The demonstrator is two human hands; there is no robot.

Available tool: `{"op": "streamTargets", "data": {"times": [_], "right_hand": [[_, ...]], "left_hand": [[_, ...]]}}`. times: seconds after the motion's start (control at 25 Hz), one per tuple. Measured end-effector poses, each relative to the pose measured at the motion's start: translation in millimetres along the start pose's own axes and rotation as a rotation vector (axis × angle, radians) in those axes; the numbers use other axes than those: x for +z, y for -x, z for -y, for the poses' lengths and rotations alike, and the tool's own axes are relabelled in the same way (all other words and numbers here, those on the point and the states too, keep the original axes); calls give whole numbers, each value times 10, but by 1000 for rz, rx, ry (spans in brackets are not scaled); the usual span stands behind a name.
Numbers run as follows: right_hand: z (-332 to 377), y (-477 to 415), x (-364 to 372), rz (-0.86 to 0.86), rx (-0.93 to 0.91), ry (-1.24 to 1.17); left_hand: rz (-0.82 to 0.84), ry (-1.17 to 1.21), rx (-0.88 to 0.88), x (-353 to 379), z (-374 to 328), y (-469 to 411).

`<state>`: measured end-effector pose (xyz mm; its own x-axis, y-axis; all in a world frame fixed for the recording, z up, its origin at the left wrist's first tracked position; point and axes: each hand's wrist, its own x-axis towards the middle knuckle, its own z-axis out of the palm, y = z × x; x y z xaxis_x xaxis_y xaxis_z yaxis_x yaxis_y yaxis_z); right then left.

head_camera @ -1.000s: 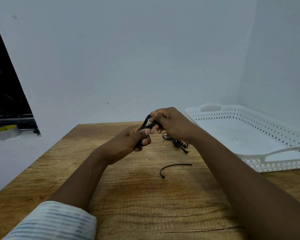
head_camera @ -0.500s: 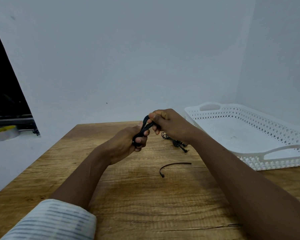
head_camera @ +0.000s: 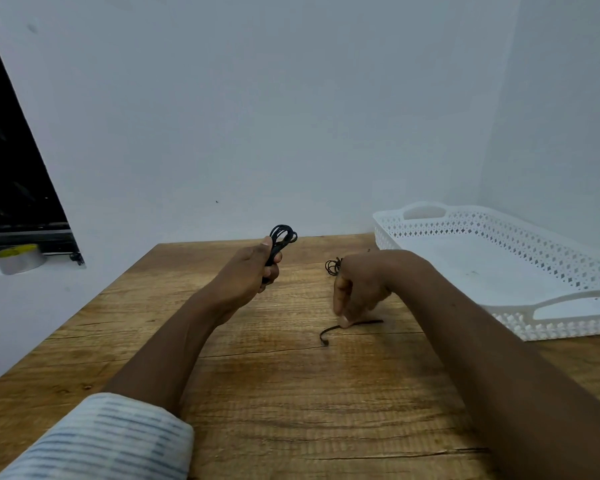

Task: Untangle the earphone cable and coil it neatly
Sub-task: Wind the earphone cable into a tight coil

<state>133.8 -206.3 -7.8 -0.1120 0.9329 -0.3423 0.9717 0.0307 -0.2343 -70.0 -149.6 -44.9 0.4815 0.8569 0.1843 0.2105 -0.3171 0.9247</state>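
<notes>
a black tie (head_camera: 352,326) on the table (head_camera: 291,393) is touched by the right hand (head_camera: 359,287), fingers down; whether it is pinched cannot be told. the coil (head_camera: 280,242) is gripped in the closed left hand (head_camera: 253,275). loops could spring loose if that grip slackens. more cable (head_camera: 333,266) behind the right hand is mostly hidden.

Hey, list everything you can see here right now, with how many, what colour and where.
coiled earphone cable: one, black, held in the left hand
cable tie: one, black, on the table under the right hand
second small cable bundle: one, black, on the table behind the right hand
tray: one, white, table's right side
tape roll: one, yellow-topped, left ledge
table: one, wooden
hands: left hand gripping the coil; right hand reaching down to the tie
</notes>
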Motion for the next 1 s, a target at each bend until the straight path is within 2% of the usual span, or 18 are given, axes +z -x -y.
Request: {"op": "streamTargets", "data": {"times": [0.12,0.32,0.44,0.56,0.72,0.8,0.84,1.0], "right_hand": [[55,30,33,12,-3,129],[90,-46,72,7,11,206],[95,-85,68,-29,-30,82],[71,-60,61,42,-42,-90],[74,-68,78,88,-51,26],[90,-80,73,44,-78,44],[85,-99,75,-45,-92,-39],[51,-160,115,-452,-120,-889]], "left_hand": [[-8,-29,14,18,-6,11],[-3,-41,24,42,-23,11],[10,-51,48,54,-34,15],[-3,-52,51,54,-42,13],[1,-67,48,59,-27,13],[25,-88,57,72,-19,16],[48,-88,64,81,-22,18],[238,-14,87,139,-62,49]]}}
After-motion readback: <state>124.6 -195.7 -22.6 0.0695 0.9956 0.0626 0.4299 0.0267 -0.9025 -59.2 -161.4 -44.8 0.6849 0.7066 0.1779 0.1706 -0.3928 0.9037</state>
